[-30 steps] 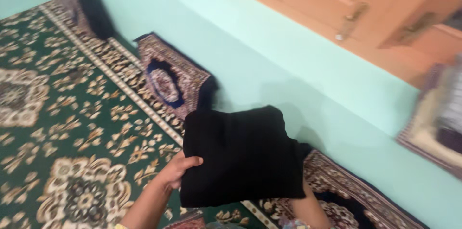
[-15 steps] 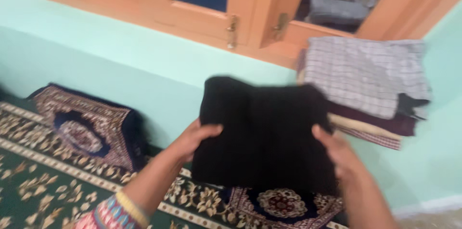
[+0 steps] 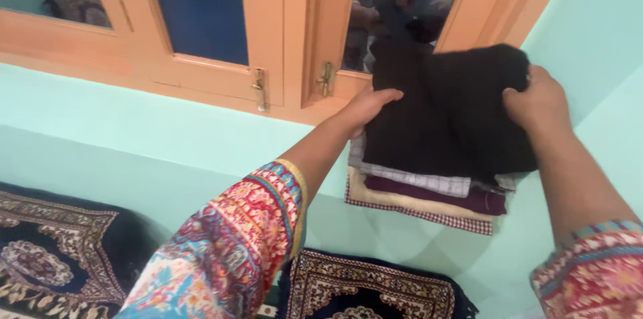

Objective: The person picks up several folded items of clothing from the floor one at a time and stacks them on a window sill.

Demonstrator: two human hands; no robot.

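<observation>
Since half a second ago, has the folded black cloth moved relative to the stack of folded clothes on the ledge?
Yes. The black cloth, held by the left hand and right hand, has gone up and rightward, and now lies on the stack of folded clothes instead of beside it.

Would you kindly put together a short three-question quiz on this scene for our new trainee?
1. True or false: both hands hold the folded black cloth.
2. What lies directly under that cloth: A) a stack of folded clothes, B) a patterned cushion, C) bare ledge?
3. Which hand grips the cloth's edge nearer the orange wooden window frame's brass latch?

Key: 1. True: left hand and right hand. 2. A. 3. The left hand.
</observation>
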